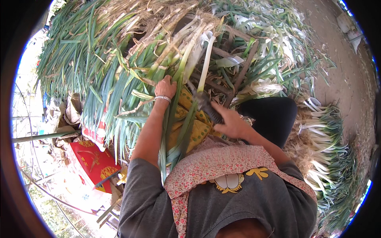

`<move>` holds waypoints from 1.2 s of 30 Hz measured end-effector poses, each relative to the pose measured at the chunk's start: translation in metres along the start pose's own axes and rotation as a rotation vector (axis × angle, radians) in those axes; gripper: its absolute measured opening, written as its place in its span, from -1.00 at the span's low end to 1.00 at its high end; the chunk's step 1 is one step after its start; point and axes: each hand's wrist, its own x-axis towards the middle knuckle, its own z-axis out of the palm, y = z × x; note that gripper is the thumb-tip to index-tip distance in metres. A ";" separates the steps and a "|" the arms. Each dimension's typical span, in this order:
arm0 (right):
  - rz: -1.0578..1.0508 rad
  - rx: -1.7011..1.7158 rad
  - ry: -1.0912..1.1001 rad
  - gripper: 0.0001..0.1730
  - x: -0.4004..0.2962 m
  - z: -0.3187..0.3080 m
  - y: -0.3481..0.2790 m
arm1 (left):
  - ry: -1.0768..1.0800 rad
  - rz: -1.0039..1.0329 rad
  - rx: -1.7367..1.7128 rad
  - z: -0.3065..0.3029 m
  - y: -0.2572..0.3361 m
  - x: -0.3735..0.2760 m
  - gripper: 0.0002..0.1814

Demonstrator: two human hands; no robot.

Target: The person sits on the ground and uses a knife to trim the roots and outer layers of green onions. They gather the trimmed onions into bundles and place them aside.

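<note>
My left hand (165, 88), with a pale bracelet at the wrist, is curled around long green onions at the near edge of a large heap (119, 62). Its fingertips are hidden among the stalks. In my right hand (233, 122) is a dark-handled tool (209, 108) with a narrow grey metal tip; motion blurs it. The tip is close to a green onion with a clean white shank (207, 64), whose leaves trail down towards my lap. Beneath these leaves lies a yellow cloth with green dots (190, 131), above my floral apron (220, 160).
Brown bars of a frame (245, 67) stand ahead, with stripped leaves and pale skins (268, 38) beyond. White-shanked green onions (320, 142) lie in a row at right, roots towards me. A red box (96, 162) is at left. Beside my right forearm is a smooth black shape (268, 119).
</note>
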 end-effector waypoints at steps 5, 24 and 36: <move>-0.061 -0.126 0.148 -0.16 0.041 0.012 0.023 | 0.060 0.019 -0.022 0.008 0.003 -0.004 -0.77; 0.227 -0.340 0.371 -0.17 0.192 -0.064 0.064 | 0.340 0.470 0.158 0.002 0.026 -0.023 -0.58; 0.191 -0.123 0.132 -0.15 0.118 -0.074 0.044 | -0.154 0.215 0.579 -0.011 0.054 0.002 -0.75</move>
